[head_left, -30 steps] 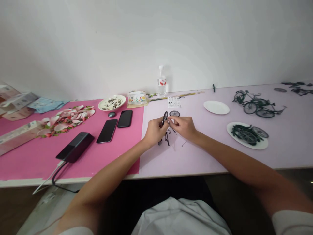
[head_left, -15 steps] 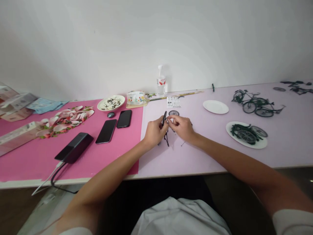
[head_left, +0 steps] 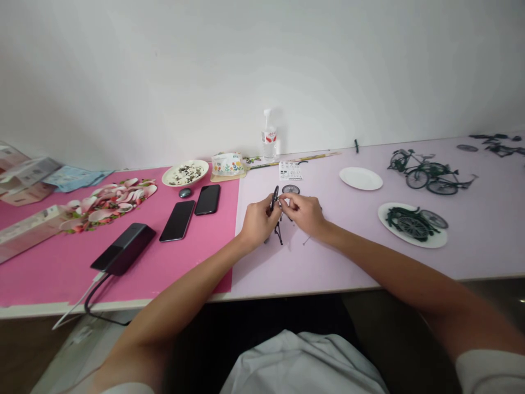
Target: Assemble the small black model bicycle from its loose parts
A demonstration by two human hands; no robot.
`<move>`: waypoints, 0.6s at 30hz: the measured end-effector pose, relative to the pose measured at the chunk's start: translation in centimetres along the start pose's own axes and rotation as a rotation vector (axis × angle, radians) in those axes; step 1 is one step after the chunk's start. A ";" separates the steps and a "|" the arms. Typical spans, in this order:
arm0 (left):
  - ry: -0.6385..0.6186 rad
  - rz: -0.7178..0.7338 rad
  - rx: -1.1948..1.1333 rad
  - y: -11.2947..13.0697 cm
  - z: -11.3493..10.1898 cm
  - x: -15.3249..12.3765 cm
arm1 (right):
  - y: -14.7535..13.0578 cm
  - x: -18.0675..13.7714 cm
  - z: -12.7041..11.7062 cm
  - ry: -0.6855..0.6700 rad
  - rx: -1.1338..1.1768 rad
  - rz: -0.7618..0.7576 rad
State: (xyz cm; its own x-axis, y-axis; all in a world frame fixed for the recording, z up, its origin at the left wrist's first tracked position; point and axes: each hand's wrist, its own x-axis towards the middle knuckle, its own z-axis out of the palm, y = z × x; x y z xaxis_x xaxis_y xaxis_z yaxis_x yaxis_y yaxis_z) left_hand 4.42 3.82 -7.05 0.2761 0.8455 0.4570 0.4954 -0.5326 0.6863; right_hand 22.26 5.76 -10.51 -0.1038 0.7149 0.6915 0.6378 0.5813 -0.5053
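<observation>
My left hand (head_left: 258,223) is closed around a black wheel (head_left: 274,198), seen nearly edge-on, of a small model bicycle. Thin dark parts of the model bicycle (head_left: 279,234) hang below the fingers. From the other side, my right hand (head_left: 307,214) meets it, thumb and fingertips pinched together against the same spot. Whatever sits in that pinch is too small to make out. Just beyond the hands a loose spoked wheel (head_left: 291,189) lies on the table. A thin rod-like piece (head_left: 306,241) rests under my right wrist.
An instruction sheet (head_left: 290,171), pencils (head_left: 315,157) and a bottle (head_left: 269,137) lie toward the wall. To the right are a white plate (head_left: 361,179), a plate with model parts (head_left: 437,238) and assembled model bicycles (head_left: 430,172). Two phones (head_left: 177,220) and a bowl (head_left: 200,169) stand left.
</observation>
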 end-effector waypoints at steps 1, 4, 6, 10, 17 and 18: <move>-0.001 0.002 0.004 0.0 0.0 0.0 | -0.1 0.0 0.0 -0.001 0.021 0.016; -0.003 0.009 0.014 0.1 0.0 -0.1 | -0.8 -0.1 -0.2 -0.008 0.108 0.076; -0.003 0.012 0.019 0.1 0.0 -0.1 | -1.3 -0.2 -0.3 -0.028 0.181 0.132; -0.001 0.015 0.026 0.0 0.0 -0.1 | -1.8 -0.2 -0.2 -0.016 0.253 0.189; 0.002 0.003 0.056 -0.2 0.1 0.0 | -1.6 -0.1 -0.2 0.033 0.244 0.162; 0.006 0.006 0.059 -0.3 0.1 0.0 | -1.6 -0.1 -0.3 0.034 0.240 0.153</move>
State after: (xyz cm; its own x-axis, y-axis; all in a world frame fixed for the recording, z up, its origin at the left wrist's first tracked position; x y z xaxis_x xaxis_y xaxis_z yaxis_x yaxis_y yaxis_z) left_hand 4.35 3.95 -7.27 0.2742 0.8419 0.4648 0.5411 -0.5346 0.6492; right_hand 21.48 4.68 -9.61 0.0077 0.7905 0.6125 0.4447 0.5459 -0.7101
